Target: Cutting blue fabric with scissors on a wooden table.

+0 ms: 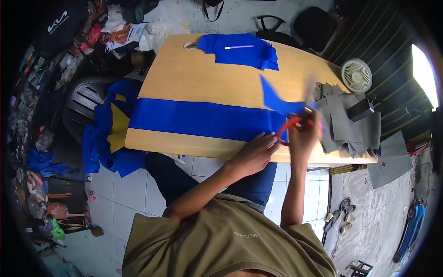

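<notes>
A long blue strip of fabric lies across the near part of the wooden table. My left hand rests at the strip's near edge, fingers stretched out and lying flat. Just to its right, my right hand is closed around a pair of scissors with red handles. Their blades point away from me and are smeared by motion. Beside the blades a pointed blue piece of fabric stands up off the table. Whether it is joined to the strip I cannot tell.
Stacked blue fabric pieces with a pen and a tape roll lie at the far side. Grey fabric pieces carry a black box on the right, near a white fan. A dark chair holds more cloth.
</notes>
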